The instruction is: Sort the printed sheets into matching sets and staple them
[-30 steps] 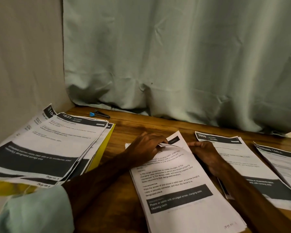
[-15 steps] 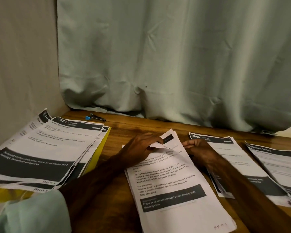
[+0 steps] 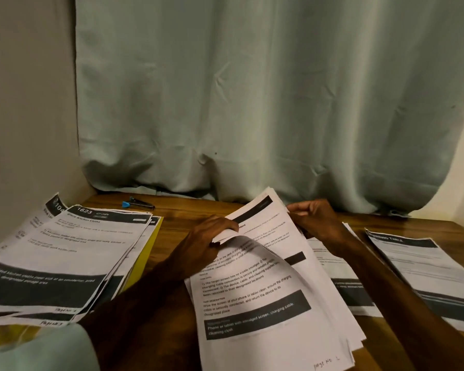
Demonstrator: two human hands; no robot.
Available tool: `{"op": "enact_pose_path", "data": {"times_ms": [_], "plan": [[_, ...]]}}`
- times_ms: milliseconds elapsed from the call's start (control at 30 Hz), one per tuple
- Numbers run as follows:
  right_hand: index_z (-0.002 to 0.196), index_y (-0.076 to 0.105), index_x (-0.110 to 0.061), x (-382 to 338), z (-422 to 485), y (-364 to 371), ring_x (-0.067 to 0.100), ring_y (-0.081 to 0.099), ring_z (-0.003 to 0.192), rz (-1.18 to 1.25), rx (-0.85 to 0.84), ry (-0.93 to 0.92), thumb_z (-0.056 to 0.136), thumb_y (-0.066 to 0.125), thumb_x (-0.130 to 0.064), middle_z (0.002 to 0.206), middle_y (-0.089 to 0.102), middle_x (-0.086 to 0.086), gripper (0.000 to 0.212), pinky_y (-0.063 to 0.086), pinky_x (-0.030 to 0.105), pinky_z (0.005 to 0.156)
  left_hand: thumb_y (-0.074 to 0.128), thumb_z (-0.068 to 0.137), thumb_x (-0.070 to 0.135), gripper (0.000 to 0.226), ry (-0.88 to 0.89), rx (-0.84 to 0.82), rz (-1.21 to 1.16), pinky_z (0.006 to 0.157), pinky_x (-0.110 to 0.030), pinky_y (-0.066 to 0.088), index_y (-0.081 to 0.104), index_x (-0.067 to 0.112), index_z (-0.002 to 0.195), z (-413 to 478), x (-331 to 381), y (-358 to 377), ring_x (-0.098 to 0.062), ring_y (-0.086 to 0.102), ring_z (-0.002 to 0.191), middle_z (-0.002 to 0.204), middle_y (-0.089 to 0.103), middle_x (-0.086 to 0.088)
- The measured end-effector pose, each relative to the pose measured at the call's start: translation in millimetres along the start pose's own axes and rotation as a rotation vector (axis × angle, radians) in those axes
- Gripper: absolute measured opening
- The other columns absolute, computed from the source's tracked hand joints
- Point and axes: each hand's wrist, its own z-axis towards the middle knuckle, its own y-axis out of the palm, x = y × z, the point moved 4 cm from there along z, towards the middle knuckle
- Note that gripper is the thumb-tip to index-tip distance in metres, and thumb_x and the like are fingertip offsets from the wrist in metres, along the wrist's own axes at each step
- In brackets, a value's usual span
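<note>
A stack of printed sheets point(image 3: 265, 311) lies in the middle of the wooden table point(image 3: 177, 223). My left hand point(image 3: 206, 242) pinches the curled top-left corner of the front sheet and bends it down. My right hand point(image 3: 316, 220) grips the top-right corner of the sheets behind it point(image 3: 268, 218), which are lifted off the table. A small stapler with a blue end point(image 3: 137, 203) lies at the back left, away from both hands.
A fanned pile headed 1623 point(image 3: 65, 253) sits at the left on a yellow folder point(image 3: 145, 253). Two more printed piles lie at the right point(image 3: 340, 285) and far right point(image 3: 426, 274). A pale green curtain point(image 3: 252, 103) hangs behind the table.
The upper end of the middle stack has risen off the table. My right hand moved up and back with its corner, and my left hand folded the front sheet's corner further down.
</note>
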Motion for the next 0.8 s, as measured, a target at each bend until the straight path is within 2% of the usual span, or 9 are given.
{"op": "enact_pose_path", "data": {"times_ms": [100,200,267,333,400,467,600,733,800], "plan": [[0.096,0.079,-0.016,-18.3,2.1,-10.0,0.01,0.073,0.066,-0.053,0.056,-0.075,0.091,0.074,-0.014,0.084,0.079,0.002,0.008,0.06,0.029,0.059,0.074,0.09,0.005,0.033,0.005,0.005,-0.004,0.098,-0.01,0.039,0.064,0.021,0.118,-0.1,-0.7,0.8,0.009,0.05,0.113,0.117,0.059,0.017],[0.099,0.079,-0.014,-36.9,7.2,-20.3,-0.005,0.068,0.061,-0.229,0.145,-0.188,0.091,0.074,-0.011,0.087,0.075,-0.004,0.01,0.053,0.011,0.056,0.074,0.091,0.007,0.03,0.014,-0.003,-0.013,0.1,-0.007,0.037,0.065,0.018,0.117,-1.4,1.6,2.0,0.014,0.048,0.116,0.117,0.055,0.02],[0.102,0.078,-0.014,-48.2,10.5,-31.0,-0.007,0.068,0.064,-0.325,0.217,-0.279,0.093,0.072,-0.014,0.09,0.073,-0.008,0.011,0.055,0.01,0.064,0.073,0.092,0.007,0.029,-0.01,-0.029,-0.018,0.101,-0.005,0.036,0.065,0.018,0.119,-2.9,-0.1,3.8,0.017,0.046,0.118,0.12,0.055,0.019],[0.107,0.078,-0.014,-56.3,12.8,-46.4,-0.007,0.067,0.071,-0.39,0.358,-0.39,0.095,0.071,-0.019,0.097,0.073,-0.008,0.015,0.054,0.007,0.068,0.069,0.094,0.007,0.031,-0.054,-0.09,-0.036,0.099,-0.006,0.039,0.064,0.022,0.12,-4.9,-2.7,6.8,0.016,0.048,0.118,0.122,0.054,0.023],[0.111,0.077,-0.013,-60.2,14.4,-63.9,-0.008,0.064,0.077,-0.375,0.536,-0.48,0.097,0.069,-0.021,0.101,0.072,-0.008,0.019,0.048,0.001,0.068,0.064,0.097,0.008,0.033,-0.107,-0.174,-0.061,0.098,-0.009,0.043,0.062,0.027,0.124,-6.4,-4.3,10.3,0.013,0.05,0.118,0.123,0.053,0.026],[0.112,0.076,-0.012,-62.8,14.7,-79.8,-0.006,0.065,0.078,-0.322,0.712,-0.552,0.099,0.066,-0.021,0.102,0.07,-0.01,0.019,0.046,0.0,0.072,0.06,0.099,0.008,0.034,-0.144,-0.236,-0.061,0.098,-0.009,0.041,0.062,0.027,0.127,-7.2,-5.3,12.5,0.012,0.05,0.117,0.127,0.057,0.021],[0.113,0.074,-0.008,-52.4,17.9,-111.7,0.0,0.064,0.093,-0.115,1.066,-0.546,0.101,0.062,-0.031,0.107,0.069,-0.008,0.029,0.047,0.003,0.08,0.056,0.103,0.014,0.032,-0.169,-0.298,0.014,0.098,-0.004,0.037,0.059,0.027,0.132,-7.2,-7.7,14.9,0.005,0.049,0.12,0.134,0.059,0.012],[0.114,0.073,-0.006,-34.7,26.0,-122.8,0.008,0.069,0.096,0.03,1.155,-0.457,0.1,0.062,-0.034,0.111,0.074,-0.001,0.033,0.057,0.018,0.084,0.054,0.102,0.01,0.035,-0.148,-0.327,0.023,0.094,0.003,0.03,0.058,0.024,0.134,-6.8,-5.8,17.2,0.006,0.046,0.122,0.139,0.057,0.007],[0.112,0.073,-0.004,-28.4,26.8,-113.3,0.009,0.068,0.093,0.003,1.123,-0.463,0.1,0.062,-0.028,0.108,0.074,0.002,0.029,0.054,0.014,0.081,0.056,0.101,0.019,0.029,-0.102,-0.282,0.031,0.095,0.001,0.035,0.061,0.022,0.13,-4.7,0.2,12.2,0.013,0.048,0.115,0.133,0.062,0.004]]}}
